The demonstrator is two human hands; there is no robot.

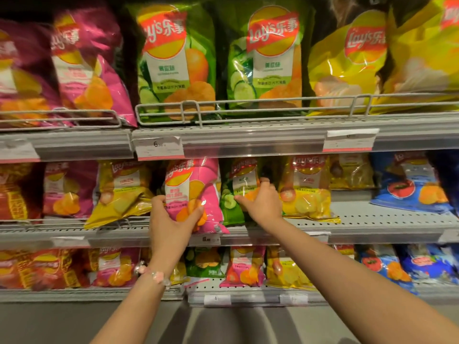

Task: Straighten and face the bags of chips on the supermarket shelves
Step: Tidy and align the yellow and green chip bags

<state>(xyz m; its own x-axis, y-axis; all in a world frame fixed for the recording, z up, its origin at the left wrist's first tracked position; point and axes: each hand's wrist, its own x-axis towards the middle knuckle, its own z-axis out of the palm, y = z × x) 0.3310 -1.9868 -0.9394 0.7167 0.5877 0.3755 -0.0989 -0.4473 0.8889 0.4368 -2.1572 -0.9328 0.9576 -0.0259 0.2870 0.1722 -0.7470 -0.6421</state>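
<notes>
On the middle shelf point(372, 219) a pink chip bag point(196, 180) stands tilted, its bottom corner hanging over the shelf edge. My left hand point(171, 219) grips its lower left part, thumb on the front. Right beside it stands a green cucumber chip bag point(236, 184). My right hand point(263, 202) holds that bag at its right side, fingers curled over the front. A yellow bag point(121, 192) to the left of the pink one leans forward over the front rail.
The top shelf holds large magenta, green point(268, 60) and yellow bags behind a wire rail point(223, 108). Yellow point(308, 187) and blue point(407, 184) bags fill the middle shelf's right side. The bottom shelf point(248, 291) carries small bags. Price tags point(159, 147) line the edges.
</notes>
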